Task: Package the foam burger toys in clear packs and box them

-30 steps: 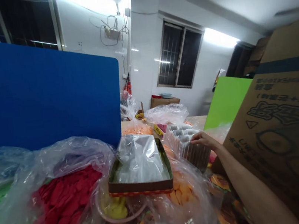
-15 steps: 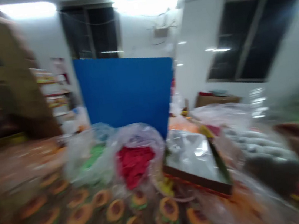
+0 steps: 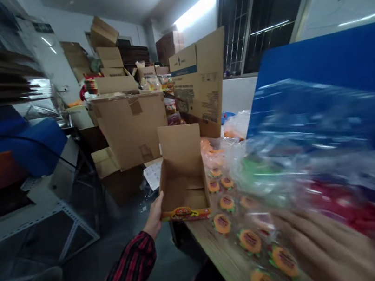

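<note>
My left hand grips the left side of an open cardboard display box. The box's tall back flap stands up, its inside is bare brown card, and its front edge carries a printed cartoon burger. It is at the edge of a wooden table. My right hand is low on the right, back upward, over clear plastic. Motion smears its fingers, so any hold is unclear. Beside its fingertips lie several orange burger-shaped pieces in clear packaging.
Clear bags with green pieces and red pieces lie to the right before a blue board. A large carton and an upright cardboard sheet stand behind. At left is a metal-framed table.
My view has swung left from the blue board and bags. The cardboard box in my left hand and my right hand over the plastic now show; the blue board has shifted to the right side.
</note>
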A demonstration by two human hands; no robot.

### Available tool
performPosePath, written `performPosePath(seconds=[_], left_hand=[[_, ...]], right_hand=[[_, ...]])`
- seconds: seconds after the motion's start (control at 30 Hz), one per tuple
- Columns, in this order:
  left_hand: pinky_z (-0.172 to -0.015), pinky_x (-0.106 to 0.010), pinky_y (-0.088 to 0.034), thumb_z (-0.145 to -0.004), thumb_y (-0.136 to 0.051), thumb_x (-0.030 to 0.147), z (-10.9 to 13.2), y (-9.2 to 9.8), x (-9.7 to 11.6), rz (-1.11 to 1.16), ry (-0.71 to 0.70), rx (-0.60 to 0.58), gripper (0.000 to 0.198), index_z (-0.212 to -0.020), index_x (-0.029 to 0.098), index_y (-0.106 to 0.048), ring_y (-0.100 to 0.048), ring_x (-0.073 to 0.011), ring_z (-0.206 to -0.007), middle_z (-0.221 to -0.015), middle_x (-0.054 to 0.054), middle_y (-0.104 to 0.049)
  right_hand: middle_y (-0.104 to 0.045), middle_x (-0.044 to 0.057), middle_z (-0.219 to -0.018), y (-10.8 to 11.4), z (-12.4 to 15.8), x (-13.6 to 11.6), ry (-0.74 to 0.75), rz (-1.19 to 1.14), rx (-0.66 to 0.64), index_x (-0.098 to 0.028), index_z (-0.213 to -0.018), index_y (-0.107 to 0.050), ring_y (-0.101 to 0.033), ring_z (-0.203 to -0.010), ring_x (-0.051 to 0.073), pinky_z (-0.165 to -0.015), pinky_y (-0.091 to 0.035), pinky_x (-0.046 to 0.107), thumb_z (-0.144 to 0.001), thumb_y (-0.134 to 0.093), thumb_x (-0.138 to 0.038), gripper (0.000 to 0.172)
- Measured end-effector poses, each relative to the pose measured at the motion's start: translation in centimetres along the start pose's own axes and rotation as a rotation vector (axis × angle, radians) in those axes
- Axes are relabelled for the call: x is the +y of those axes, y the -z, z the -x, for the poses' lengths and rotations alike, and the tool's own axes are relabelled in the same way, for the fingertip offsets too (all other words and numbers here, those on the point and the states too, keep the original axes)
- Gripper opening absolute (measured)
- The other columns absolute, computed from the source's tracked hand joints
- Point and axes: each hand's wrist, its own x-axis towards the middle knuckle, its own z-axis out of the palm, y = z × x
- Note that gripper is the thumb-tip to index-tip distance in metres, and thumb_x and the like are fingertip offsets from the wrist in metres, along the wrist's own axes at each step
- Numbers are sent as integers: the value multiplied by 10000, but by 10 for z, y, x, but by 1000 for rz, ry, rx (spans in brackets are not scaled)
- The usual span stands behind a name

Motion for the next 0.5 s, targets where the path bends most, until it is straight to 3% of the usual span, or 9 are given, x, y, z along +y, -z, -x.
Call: performPosePath(seconds=[0.07, 0.13, 0.2, 0.33, 0.4, 0.5], left_hand=[[-829, -322, -492, -764, -605, 460, -5, 8, 0, -3, -3, -40, 405, -1022, 152, -656, -650, -225, -916, -999, -87, -700], [-823, -334, -488, -742, -604, 508, -7, 16, 2, -6, -9, -79, 463, -1019, 141, -663, -647, -244, -921, -999, -101, -698], [-823, -335, -480, -730, -601, 535, -8, 21, 6, -2, -30, -115, 498, -1024, 139, -664, -637, -252, -942, -1011, -103, -695], [-862, -332, -449, -747, -571, 548, -5, 26, 14, 10, -63, -184, 524, -1063, 137, -648, -599, -251, -1016, -1070, -95, -675], [-897, -346, -426, -765, -548, 544, -5, 27, 17, 20, -78, -230, 532, -1089, 130, -634, -587, -248, -1030, -1079, -93, -670], [-921, -359, -407, -781, -529, 537, -4, 29, 18, 39, -73, -253, 530, -1097, 124, -627, -590, -242, -1014, -1072, -92, -672]], right_hand=[[-672, 74, -1034, -47, -52, -27, 204, 91, -90, -245, -1047, -621, -583, -981, 202, -828, -441, 342, -884, -410, -153, 282], [-686, 84, -922, -103, -98, -48, 268, 113, -73, -185, -952, -633, -588, -883, 192, -761, -439, 325, -887, -360, -102, 293], [-676, 86, -859, -158, -124, -60, 289, 117, -81, -150, -882, -627, -572, -790, 180, -690, -421, 306, -890, -352, -90, 282], [-632, 53, -730, -239, -122, -62, 192, 140, -281, -159, -742, -590, -520, -672, 172, -611, -361, 290, -849, -472, -99, 170], [-615, 41, -688, -259, -110, -59, 110, 165, -388, -168, -688, -570, -507, -651, 172, -595, -337, 288, -801, -524, -72, 155], [-618, 42, -694, -271, -102, -59, 29, 158, -526, -170, -684, -568, -514, -676, 175, -598, -322, 282, -755, -539, -42, 149]])
